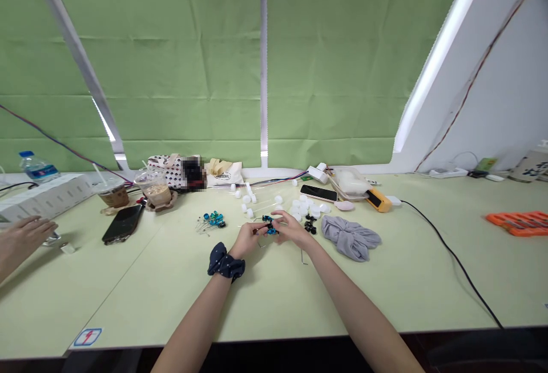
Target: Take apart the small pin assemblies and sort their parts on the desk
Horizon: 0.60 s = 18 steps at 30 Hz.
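Head view: holding black-and-blue bits (pixel 270 229) between left grip (pixel 248 239) and right grip (pixel 293 229), mid-way across bench (pixel 274 310), likely braced from both sides to steady something so small. Can see both closed in a fingertip pinch on the bits; can't tell exact contact points. Have blue pieces (pixel 215 219) piled left, black pieces (pixel 310 227) just beside right grip, presumably for short reach.

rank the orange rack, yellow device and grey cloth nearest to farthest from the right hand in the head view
1. Grey cloth: right of the right hand
2. Yellow device: right, behind the cloth
3. Orange rack: far right
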Available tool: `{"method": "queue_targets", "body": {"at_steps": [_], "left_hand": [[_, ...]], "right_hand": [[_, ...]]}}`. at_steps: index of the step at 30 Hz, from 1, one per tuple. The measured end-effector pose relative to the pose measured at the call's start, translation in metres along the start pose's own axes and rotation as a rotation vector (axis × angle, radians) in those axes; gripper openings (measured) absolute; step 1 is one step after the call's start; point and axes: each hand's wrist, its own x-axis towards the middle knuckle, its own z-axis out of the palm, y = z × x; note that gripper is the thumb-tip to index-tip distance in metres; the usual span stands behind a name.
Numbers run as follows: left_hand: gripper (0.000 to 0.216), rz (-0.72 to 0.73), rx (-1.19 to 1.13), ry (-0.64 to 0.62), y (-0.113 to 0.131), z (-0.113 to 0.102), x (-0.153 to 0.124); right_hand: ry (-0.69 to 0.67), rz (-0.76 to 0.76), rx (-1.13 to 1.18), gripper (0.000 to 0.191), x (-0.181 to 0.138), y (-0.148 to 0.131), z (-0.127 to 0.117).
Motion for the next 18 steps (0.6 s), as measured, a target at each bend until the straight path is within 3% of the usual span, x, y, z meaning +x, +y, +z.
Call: {"method": "queue_targets", "body": {"at_steps": [2, 5, 7, 11, 16, 18], "left_hand": [[0.039, -0.003, 0.012, 0.002, -0.0023, -0.0003, 0.0005], [0.041, -0.012, 0.008, 0.033, -0.0050, -0.0022, 0.0010], [0.042, -0.015, 0.002, 0.046, -0.0056, -0.0035, 0.0011], [0.042, -0.019, 0.014, 0.018, -0.0029, -0.0035, 0.0006], [0.042, -0.005, -0.003, 0.018, 0.0000, -0.0021, 0.0000], [0.041, 0.002, 0.005, 0.004, 0.0003, -0.0018, -0.0004]], "right_hand": [[0.034, 0.079, -0.039, 0.047, 0.0014, 0.0015, 0.0000], [-0.003, -0.045, -0.016, 0.043, 0.0008, 0.0011, -0.0006], [-0.021, -0.082, 0.054, 0.052, -0.0005, -0.0002, -0.0004], [0.012, 0.081, 0.027, 0.047, -0.0004, 0.0006, 0.0019], [-0.047, -0.098, 0.039, 0.048, -0.0004, 0.0014, 0.0023], [-0.039, -0.039, 0.061, 0.050, -0.0008, 0.0012, 0.0029]]}}
